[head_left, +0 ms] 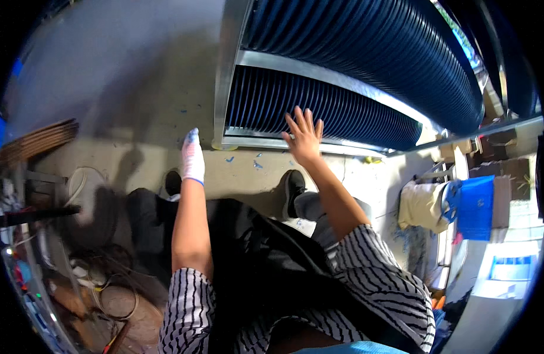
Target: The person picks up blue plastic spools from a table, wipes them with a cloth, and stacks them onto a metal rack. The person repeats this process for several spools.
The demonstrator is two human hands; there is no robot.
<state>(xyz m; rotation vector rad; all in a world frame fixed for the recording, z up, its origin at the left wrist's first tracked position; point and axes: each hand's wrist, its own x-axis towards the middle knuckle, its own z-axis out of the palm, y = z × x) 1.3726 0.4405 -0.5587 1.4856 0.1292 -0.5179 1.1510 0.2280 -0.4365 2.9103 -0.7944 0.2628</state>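
Note:
My right hand [304,138] is bare, its fingers spread in front of a long row of dark blue ribbed rings [337,106] in the lower bay of a metal frame [366,90]. Nothing is held in it, and whether it touches the frame or rings I cannot tell. My left hand [193,156] wears a white glove with a blue cuff and bluish fingertips. It reaches forward left of the frame, seen edge-on, fingers stretched out, with no object visible in it. A larger dark blue ribbed roll [366,44] fills the upper bay.
Small blue scraps [257,164] lie on the pale floor by my shoes. Stacked brown cardboard [39,141] stands at the left, above coiled cables [115,295]. To the right are a blue box [476,207] and a cream cloth bundle [422,205].

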